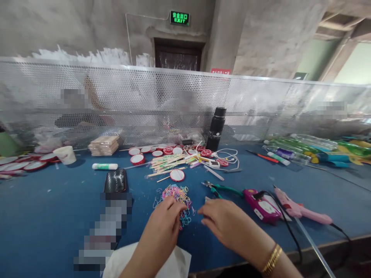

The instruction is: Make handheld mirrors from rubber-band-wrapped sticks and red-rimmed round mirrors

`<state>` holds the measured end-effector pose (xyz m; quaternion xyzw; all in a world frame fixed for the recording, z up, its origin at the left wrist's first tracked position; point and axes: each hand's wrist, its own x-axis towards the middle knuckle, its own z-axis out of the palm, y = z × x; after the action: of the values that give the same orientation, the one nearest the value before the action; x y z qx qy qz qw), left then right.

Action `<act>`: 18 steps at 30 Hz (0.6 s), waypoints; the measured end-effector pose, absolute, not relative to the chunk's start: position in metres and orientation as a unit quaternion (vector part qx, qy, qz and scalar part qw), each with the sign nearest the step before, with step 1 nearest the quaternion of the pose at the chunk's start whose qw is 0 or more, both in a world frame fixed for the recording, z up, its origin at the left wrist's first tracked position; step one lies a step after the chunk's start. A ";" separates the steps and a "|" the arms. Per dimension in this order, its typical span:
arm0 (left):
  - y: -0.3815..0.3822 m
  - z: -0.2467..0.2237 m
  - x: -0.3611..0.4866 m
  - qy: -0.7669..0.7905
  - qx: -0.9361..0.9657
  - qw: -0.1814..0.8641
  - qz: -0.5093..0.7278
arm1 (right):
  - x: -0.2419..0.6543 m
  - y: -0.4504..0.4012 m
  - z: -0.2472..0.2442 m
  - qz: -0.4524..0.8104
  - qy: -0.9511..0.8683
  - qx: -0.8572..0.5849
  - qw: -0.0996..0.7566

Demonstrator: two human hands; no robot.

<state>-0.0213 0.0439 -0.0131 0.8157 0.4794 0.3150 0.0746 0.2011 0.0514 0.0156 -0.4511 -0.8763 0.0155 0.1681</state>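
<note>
A loose pile of small colourful rubber bands (176,192) lies on the blue tabletop in front of me. My left hand (167,218) reaches over the near side of the pile with its fingers curled together; whatever they pinch is hidden. To the right of the pile, my right hand (222,220) hovers with fingers bent and thumb apart, and nothing shows between them. Just beyond it lie green-handled pliers (223,189). A white sheet (181,262) rests under my left forearm.
Right of my hands are a purple device (262,206) and a pink glue gun (301,208) with a black cord. A phone-like object (108,220), partly blurred, is at left. Behind stand wooden sticks (165,164), round red-rimmed discs (177,175), a black bottle (216,129) and a perforated metal screen (130,100).
</note>
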 end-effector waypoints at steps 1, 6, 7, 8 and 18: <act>0.043 -0.013 -0.022 0.482 0.815 0.071 0.315 | 0.203 0.049 0.006 0.023 -0.874 -0.454 0.171; 0.040 -0.008 -0.020 0.484 0.827 0.098 0.270 | 0.204 0.037 -0.028 0.016 -0.858 -0.466 0.217; 0.040 -0.007 -0.019 0.483 0.830 0.103 0.261 | 0.203 0.035 -0.032 0.004 -0.855 -0.467 0.227; 0.039 -0.005 -0.018 0.481 0.832 0.105 0.256 | 0.201 0.034 -0.035 -0.010 -0.854 -0.464 0.233; 0.038 -0.003 -0.015 0.484 0.835 0.089 0.248 | 0.184 0.030 -0.051 -0.122 -0.837 -0.431 0.314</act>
<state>-0.0151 0.0384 -0.0030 0.8349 0.4835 0.2476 0.0887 0.1837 0.0299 -0.0509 -0.4314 -0.8371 -0.1221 0.3135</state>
